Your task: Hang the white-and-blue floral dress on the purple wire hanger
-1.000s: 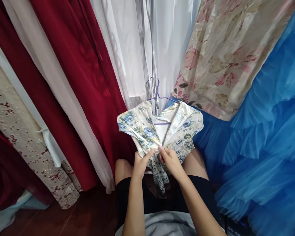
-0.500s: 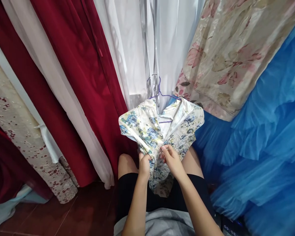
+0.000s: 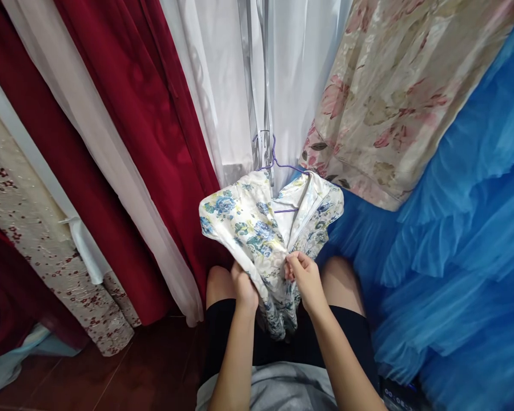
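A short-sleeved white garment with blue and yellow flowers (image 3: pixel 263 225) hangs on a purple hanger (image 3: pixel 278 164) in front of my knees. Whether it is a top or a dress, I cannot tell. Its neck opening lies spread in a V, and the lower part bunches over my lap. At the bottom of that opening, my right hand (image 3: pixel 305 279) pinches the edge of the cloth. My left hand (image 3: pixel 244 288) is at the garment's left side below the sleeve, with its fingers hidden under the fabric.
Dark red cloth (image 3: pixel 124 114) and a pale pink panel (image 3: pixel 132 200) hang on the left. White fabric (image 3: pixel 218 85) with silvery ribbons (image 3: pixel 261 85) hangs behind the hanger. At right are a beige rose-print skirt (image 3: pixel 394 103) and blue ruffled tulle (image 3: pixel 462 268). Brown tiles (image 3: pixel 149 365) cover the floor.
My left hand has turned and slipped under the garment's side edge; its thumb lay on top before. The right hand still pinches the opening, slightly further right. The lower cloth has narrowed and bunched.
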Demonstrator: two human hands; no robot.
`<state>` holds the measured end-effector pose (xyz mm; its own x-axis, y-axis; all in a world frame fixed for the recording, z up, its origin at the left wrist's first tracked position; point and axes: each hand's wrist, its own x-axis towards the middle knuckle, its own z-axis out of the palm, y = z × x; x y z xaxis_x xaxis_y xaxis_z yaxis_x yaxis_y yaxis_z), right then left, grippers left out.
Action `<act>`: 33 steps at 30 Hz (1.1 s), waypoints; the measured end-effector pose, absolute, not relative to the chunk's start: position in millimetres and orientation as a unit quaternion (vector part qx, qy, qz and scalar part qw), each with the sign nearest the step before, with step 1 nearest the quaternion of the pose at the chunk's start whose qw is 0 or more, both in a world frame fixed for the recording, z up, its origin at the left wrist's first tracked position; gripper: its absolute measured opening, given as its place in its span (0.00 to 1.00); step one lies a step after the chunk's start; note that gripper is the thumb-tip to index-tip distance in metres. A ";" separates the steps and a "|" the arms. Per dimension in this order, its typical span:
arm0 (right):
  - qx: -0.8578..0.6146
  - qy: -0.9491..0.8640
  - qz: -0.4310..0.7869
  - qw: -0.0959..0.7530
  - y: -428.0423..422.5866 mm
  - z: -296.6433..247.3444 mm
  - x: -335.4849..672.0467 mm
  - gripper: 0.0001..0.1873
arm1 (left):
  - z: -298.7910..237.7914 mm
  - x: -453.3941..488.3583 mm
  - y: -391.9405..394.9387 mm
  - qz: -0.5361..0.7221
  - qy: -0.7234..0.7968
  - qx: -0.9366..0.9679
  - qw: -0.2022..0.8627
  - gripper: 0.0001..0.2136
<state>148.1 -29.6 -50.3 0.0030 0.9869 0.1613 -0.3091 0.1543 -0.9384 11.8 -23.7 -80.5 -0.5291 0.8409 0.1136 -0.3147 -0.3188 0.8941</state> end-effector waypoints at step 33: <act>-0.298 -0.567 0.464 0.612 68.1 105.2 162.2 0.14 | 95.7 3.9 47.8 0.522 0.376 0.765 -0.025 0.12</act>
